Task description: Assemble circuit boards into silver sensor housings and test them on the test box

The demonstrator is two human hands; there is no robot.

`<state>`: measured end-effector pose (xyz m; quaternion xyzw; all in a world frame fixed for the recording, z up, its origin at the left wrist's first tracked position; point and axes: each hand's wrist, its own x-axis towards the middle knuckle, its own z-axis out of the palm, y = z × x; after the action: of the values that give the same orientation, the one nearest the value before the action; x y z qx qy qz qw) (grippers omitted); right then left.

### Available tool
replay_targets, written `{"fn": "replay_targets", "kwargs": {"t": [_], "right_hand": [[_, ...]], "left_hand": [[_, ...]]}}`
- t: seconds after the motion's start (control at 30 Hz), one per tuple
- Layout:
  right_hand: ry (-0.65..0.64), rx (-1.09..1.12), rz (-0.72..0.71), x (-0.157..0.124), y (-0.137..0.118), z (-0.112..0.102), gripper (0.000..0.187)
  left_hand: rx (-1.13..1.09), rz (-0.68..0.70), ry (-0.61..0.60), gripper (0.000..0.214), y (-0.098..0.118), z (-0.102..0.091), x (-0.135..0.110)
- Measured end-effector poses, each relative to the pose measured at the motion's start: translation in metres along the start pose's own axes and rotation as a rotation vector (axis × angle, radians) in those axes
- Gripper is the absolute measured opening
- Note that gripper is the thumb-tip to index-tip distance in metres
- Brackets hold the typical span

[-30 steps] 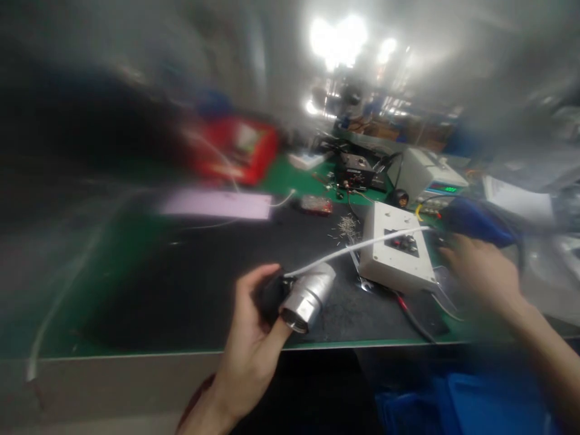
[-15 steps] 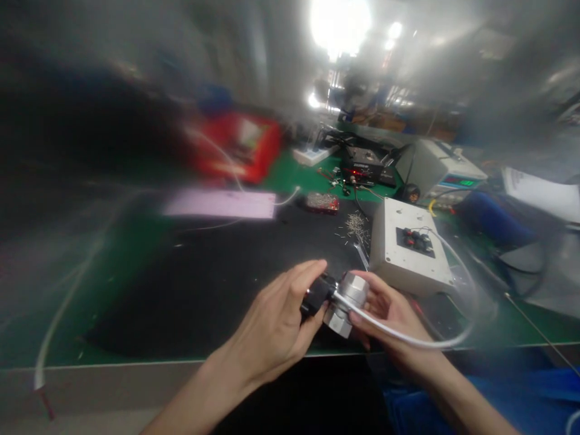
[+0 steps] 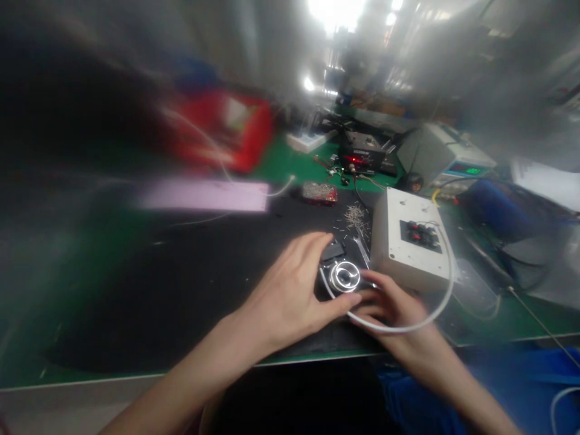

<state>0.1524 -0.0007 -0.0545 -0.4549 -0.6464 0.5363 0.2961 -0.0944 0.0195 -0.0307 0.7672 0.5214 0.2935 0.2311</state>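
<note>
A small silver metal cylinder (image 3: 345, 276) with a black part (image 3: 333, 250) behind it stands on the black mat (image 3: 181, 284), its round open end facing up. My left hand (image 3: 290, 290) is curled round its left side, thumb and fingers touching it. My right hand (image 3: 394, 308) holds its right side with bent fingers. A white cable (image 3: 435, 302) loops from the cylinder round to the right and up to a white box (image 3: 410, 244) with red and black terminals.
Behind the mat are a pink sheet (image 3: 203, 196), a red box (image 3: 222, 133), a small tray of metal parts (image 3: 319, 192), loose pins (image 3: 356, 214), a black instrument (image 3: 365, 158), a grey meter (image 3: 446, 160) and a blue object (image 3: 493, 211). The bench edge (image 3: 136, 377) runs near me.
The cylinder, held tilted above the mat before, now stands on the mat with its open end up. Both hands have moved forward with it and remain on it.
</note>
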Motion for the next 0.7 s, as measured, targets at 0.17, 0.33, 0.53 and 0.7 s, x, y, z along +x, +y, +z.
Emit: {"fn": "replay_targets", "kwargs": {"t": [0.17, 0.33, 0.53, 0.7], "right_hand": [[-0.032, -0.606, -0.004, -0.045, -0.034, -0.099, 0.021], [0.504, -0.937, -0.144, 0.006, -0.067, -0.160, 0.033], [0.357, -0.942, -0.198, 0.106, -0.036, -0.188, 0.034], [0.387, -0.936, -0.155, 0.117, -0.016, -0.200, 0.039]], "left_hand": [[0.146, 0.006, -0.018, 0.092, -0.002, 0.007, 0.012], [0.234, 0.028, 0.042, 0.098, -0.007, 0.020, 0.013], [0.221, 0.016, 0.084, 0.094, -0.013, 0.030, 0.010], [0.153, 0.004, 0.083, 0.093, -0.014, 0.032, 0.011]]}}
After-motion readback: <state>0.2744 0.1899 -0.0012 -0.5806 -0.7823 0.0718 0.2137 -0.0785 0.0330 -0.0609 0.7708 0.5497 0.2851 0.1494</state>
